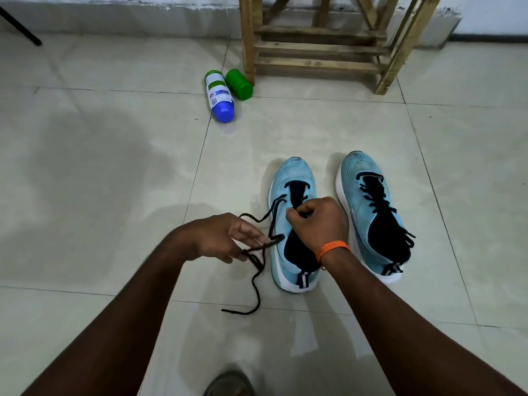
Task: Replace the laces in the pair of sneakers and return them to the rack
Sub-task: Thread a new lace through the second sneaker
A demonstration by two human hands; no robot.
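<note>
Two light-blue sneakers stand side by side on the tiled floor, toes pointing away. The left sneaker (294, 178) has its black lace (257, 287) mostly pulled out, trailing over the floor to its left. My left hand (223, 238) pinches that lace beside the shoe. My right hand (317, 221), with an orange band at the wrist, is curled over the tongue and grips the lace at the eyelets. The right sneaker (363, 178) is laced with a black lace.
A wooden rack (317, 48) stands against the wall behind the shoes. A blue-capped bottle (220, 95) and a green bottle (238, 84) lie on the floor by its left leg. A dark rod (20, 27) slants at far left.
</note>
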